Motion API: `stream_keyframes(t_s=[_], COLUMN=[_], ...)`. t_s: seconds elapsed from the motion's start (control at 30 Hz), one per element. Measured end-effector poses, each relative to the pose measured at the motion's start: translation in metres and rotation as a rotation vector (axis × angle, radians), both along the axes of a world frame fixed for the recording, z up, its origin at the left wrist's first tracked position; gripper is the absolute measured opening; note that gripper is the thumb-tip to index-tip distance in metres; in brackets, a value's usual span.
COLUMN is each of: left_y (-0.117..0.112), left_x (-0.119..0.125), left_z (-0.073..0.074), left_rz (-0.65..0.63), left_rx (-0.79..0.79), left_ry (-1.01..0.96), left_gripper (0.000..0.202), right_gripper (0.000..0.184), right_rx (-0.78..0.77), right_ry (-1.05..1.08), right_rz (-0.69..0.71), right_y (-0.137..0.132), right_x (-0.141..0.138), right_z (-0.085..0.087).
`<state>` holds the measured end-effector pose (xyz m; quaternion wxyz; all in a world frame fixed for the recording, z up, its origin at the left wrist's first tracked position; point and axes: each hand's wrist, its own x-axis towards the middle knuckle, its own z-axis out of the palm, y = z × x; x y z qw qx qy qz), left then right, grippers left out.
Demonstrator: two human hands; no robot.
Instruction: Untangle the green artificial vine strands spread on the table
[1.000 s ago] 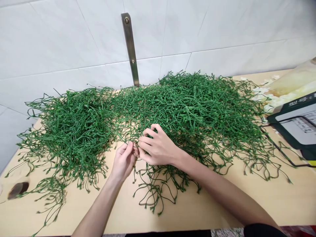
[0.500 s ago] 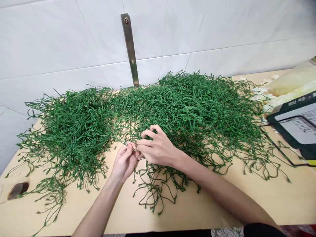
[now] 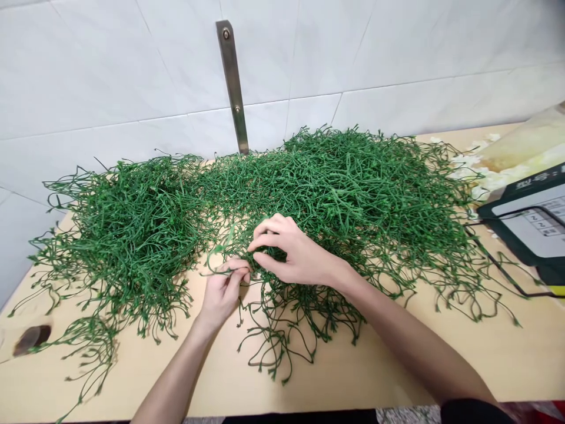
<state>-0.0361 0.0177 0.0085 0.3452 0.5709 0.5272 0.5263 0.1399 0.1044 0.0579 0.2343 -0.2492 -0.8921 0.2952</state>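
Note:
Thin green plastic-looking stems with small branched tips lie tangled in a left heap (image 3: 136, 235) and a larger right heap (image 3: 353, 188). Between the heaps, at the near side, my left hand (image 3: 224, 290) pinches a thin green stem (image 3: 212, 272), which sticks out to the left of its fingers. Just to the right and slightly above is my right hand (image 3: 295, 250), its thumb and forefinger apart and the other fingers loosely bent. I see nothing held in it. Behind it are the loose front strands of the right heap.
The heaps lie on a pale wooden table (image 3: 247, 383) against a white tiled wall (image 3: 141, 70). A metal bracket (image 3: 233, 85) is bolted to that wall. On the right stands a dark box with a white label (image 3: 529, 218), beside white flowers (image 3: 481, 171). A dark knot (image 3: 33, 340) marks the left tabletop.
My right hand has come away from the left fingertips, opening and shifting a little right and up. The left hand has stayed nearly in place, still pinching.

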Motion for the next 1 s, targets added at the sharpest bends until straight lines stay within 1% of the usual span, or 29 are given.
stream_keyframes(t_s=[0.07,0.17,0.23,0.33,0.37,0.43,0.47,0.53,0.6,0.67,0.7,0.73,0.77,0.8,0.87,0.93,1.0], left_y=[-0.001,-0.003,-0.004,-0.003,-0.003,-0.002,-0.001,0.0,-0.001,-0.001,-0.001,-0.002,-0.002,-0.001,-0.001,0.0,-0.001], left_x=[-0.001,-0.001,0.0,0.002,0.003,0.004,0.004,0.004,0.002,-0.001,-0.002,-0.003,-0.003,-0.004,-0.003,-0.001,0.001], left_z=[-0.003,-0.006,-0.005,-0.001,0.001,0.002,0.003,0.002,-0.001,-0.004,-0.006,-0.006,-0.007,-0.007,-0.007,-0.008,-0.009], left_rz=[-0.017,-0.003,0.018,0.06,0.074,0.093,0.092,0.091,0.155,0.282,0.337,0.36,0.349,0.312,0.224,0.193,0.211], left_rx=[0.01,-0.029,-0.059,-0.09,-0.103,-0.129,-0.138,-0.14,-0.085,0.058,0.151,0.241,0.314,0.366,0.404,0.369,0.289], left_ry=[0.036,0.036,0.024,-0.028,-0.058,-0.106,-0.108,-0.05,0.079,0.227,0.293,0.352,0.404,0.447,0.504,0.502,0.457], left_gripper=[0.023,0.028,0.034,0.039,0.041,0.044,0.046,0.05,0.048,0.035,0.024,0.012,0.008,0.011,0.011,0.01,0.009], right_gripper=[0.017,0.016,0.015,0.017,0.015,0.01,0.012,0.02,0.023,0.023,0.022,0.022,0.021,0.02,0.018,0.017,0.016], right_rx=[0.095,0.174,0.216,0.27,0.29,0.33,0.34,0.317,0.246,0.154,0.101,0.047,-0.005,-0.052,-0.107,-0.071,0.049], right_ry=[-0.01,-0.009,0.008,-0.019,-0.037,-0.06,-0.066,-0.076,-0.085,-0.088,-0.085,-0.079,-0.067,-0.05,-0.018,0.011,0.033], right_rz=[0.053,0.118,0.13,0.196,0.206,0.178,0.159,0.139,0.12,0.089,0.079,0.08,0.088,0.099,0.11,0.069,0.022], right_y=[-0.001,-0.003,-0.003,-0.004,-0.004,-0.003,-0.002,-0.001,0.002,0.003,0.004,0.004,0.005,0.005,0.006,0.006,0.005], right_x=[0.002,0.004,0.005,0.003,0.002,-0.001,-0.002,-0.003,-0.002,-0.001,-0.001,0.0,0.0,0.001,0.001,0.002,0.002], right_z=[0.0,0.002,0.004,0.004,0.003,0.0,-0.001,-0.003,-0.004,-0.003,-0.002,-0.001,-0.001,0.0,0.0,-0.001,-0.001])
